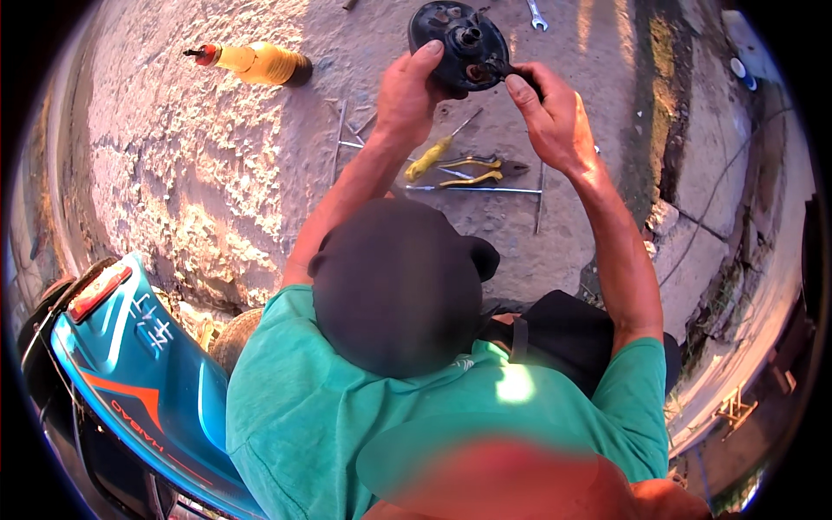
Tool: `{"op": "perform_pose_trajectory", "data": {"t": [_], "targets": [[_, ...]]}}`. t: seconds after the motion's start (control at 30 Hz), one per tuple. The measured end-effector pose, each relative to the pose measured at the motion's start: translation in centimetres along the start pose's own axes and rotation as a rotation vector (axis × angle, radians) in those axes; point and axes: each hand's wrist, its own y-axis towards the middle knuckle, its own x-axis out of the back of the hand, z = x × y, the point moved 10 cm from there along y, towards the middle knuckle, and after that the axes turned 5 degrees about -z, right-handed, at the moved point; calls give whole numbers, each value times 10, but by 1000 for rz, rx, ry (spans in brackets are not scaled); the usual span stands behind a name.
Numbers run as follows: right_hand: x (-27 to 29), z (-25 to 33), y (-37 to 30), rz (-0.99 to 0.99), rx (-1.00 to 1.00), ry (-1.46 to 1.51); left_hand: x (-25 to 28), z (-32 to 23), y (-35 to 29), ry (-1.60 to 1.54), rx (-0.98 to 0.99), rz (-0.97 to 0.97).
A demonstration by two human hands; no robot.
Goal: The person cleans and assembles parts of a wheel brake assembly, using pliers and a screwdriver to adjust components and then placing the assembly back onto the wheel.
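Note:
Over the ground at the far side, my left hand (410, 97) grips a black brake plate (459, 48) by its left edge, thumb on its face. The plate is round, with a raised stub at its centre. At its lower right edge my right hand (552, 111) is closed, thumb and fingers pinching a dark part there. Below the plate on the ground lie a yellow-handled screwdriver (426, 162), yellow-handled pliers (485, 162) and a long T-shaped metal bar (485, 189). Thin metal rods (339, 143) lie nearer my left forearm.
An open-end wrench (537, 15) lies beyond my right hand. At the far left is a plastic bottle (264, 64) of amber liquid with a red cap. A blue vehicle panel (143, 347) stands close on my left. Broken concrete (700, 247) edges the right side.

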Motion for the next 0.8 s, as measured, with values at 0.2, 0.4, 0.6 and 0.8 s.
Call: {"op": "perform_pose_trajectory", "data": {"t": [0.2, 0.4, 0.6, 0.8], "targets": [[-6, 2, -3, 16, 38, -18, -3, 1, 2, -16, -24, -14], [-1, 16, -7, -90, 223, -116, -6, 6, 1, 49, -21, 19], [0, 17, -8, -83, 195, -189, -5, 1, -2, 59, -72, 33], [-1, 22, -9, -62, 275, -314, -9, -5, -6, 56, -107, 20]]}}
